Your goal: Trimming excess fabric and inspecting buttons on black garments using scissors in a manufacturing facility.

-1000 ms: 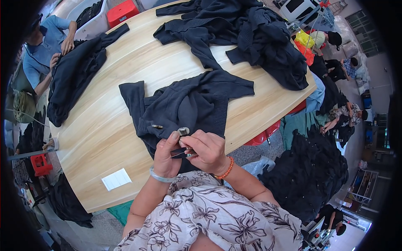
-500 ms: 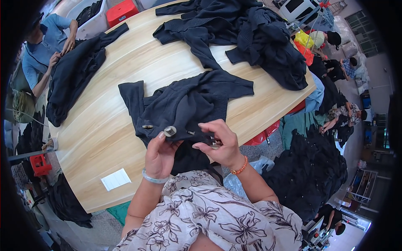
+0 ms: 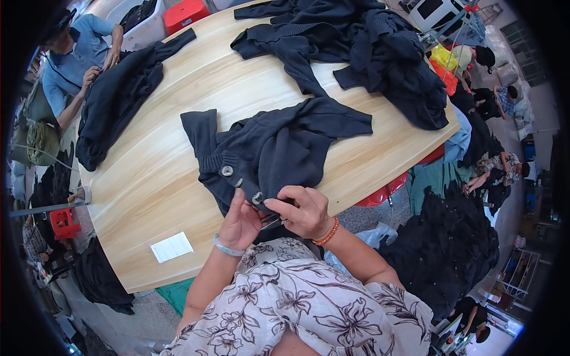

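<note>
A dark navy knitted cardigan (image 3: 279,148) lies bunched on the table's near side, its ribbed front edge turned toward me. Grey buttons show along that edge: one round button (image 3: 227,171) lies face up, and another button (image 3: 257,198) is between my hands. My left hand (image 3: 239,224) pinches the cardigan's edge beside this button, thumb up. Close on its right, my right hand (image 3: 306,212) has curled fingers, the index finger reaching to the button. Thin metal blades, looking like thread snips (image 3: 272,223), stick out below its fingers; their handles are hidden in the palm.
More dark knitwear (image 3: 392,65) is heaped at the table's far right. Across on the left, a person in blue handles another dark garment (image 3: 122,98). A white paper (image 3: 172,247) lies near the left edge. Dark garments (image 3: 439,249) are piled to the right, beyond a clear plastic bag (image 3: 377,237).
My right hand has come down and left to the button beside my left hand. The cardigan's edge has shifted, showing a button face up. The whole view has moved slightly.
</note>
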A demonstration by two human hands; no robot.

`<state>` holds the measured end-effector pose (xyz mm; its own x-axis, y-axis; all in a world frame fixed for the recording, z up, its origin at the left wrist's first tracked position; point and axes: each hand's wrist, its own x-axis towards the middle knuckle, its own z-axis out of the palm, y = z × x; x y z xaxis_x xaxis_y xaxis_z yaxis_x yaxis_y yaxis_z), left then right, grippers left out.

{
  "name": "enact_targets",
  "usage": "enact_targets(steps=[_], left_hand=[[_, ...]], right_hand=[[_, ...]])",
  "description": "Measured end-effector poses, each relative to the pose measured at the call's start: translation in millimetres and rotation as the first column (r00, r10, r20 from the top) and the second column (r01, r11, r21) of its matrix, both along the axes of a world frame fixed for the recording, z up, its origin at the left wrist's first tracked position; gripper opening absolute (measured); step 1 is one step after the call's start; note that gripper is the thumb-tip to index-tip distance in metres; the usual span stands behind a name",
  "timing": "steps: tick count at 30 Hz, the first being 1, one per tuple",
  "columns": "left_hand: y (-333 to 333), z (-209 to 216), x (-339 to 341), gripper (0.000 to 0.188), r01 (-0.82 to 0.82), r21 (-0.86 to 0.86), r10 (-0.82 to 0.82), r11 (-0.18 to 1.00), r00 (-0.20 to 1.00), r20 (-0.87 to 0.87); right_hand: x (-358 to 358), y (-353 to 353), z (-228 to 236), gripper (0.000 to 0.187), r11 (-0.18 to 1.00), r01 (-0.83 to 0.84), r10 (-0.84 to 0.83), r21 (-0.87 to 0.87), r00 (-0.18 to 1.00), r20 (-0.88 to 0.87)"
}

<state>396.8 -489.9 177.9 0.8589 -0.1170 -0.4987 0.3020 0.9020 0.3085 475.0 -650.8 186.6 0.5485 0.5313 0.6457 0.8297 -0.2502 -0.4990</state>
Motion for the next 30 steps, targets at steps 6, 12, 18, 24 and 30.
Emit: enact_targets(steps=[6, 12, 18, 24, 30], left_hand=[[9, -6, 0, 0.019, -0.010, 0.032, 0.007, 0.999, 0.994, 0.112], [6, 16, 10, 0.022, -0.094, 0.085, 0.086, 0.992, 0.992, 0.087], [-10, 28, 13, 0.024, -0.077, 0.068, 0.078, 0.995, 0.997, 0.000], [-16, 24, 11, 0.024, -0.035, 0.220, 0.023, 0.975, 0.998, 0.059], [-20, 26, 9, 0.025, -0.075, 0.283, 0.064, 0.956, 0.997, 0.046]], right_hand=[[-3, -18, -1, 0.039, 0.994, 0.101, -0.107, -0.041, 0.977, -0.186], [-2, -21, 9, 0.030, 0.977, 0.141, -0.035, 0.159, 0.843, -0.537], [6, -5, 28, 0.041, 0.992, 0.034, 0.038, 0.122, 0.836, -0.547], [2, 1, 22, 0.042, 0.987, 0.045, 0.058, 0.152, 0.790, -0.610], [-2, 2, 21, 0.042, 0.984, 0.071, 0.026, 0.161, 0.847, -0.532]])
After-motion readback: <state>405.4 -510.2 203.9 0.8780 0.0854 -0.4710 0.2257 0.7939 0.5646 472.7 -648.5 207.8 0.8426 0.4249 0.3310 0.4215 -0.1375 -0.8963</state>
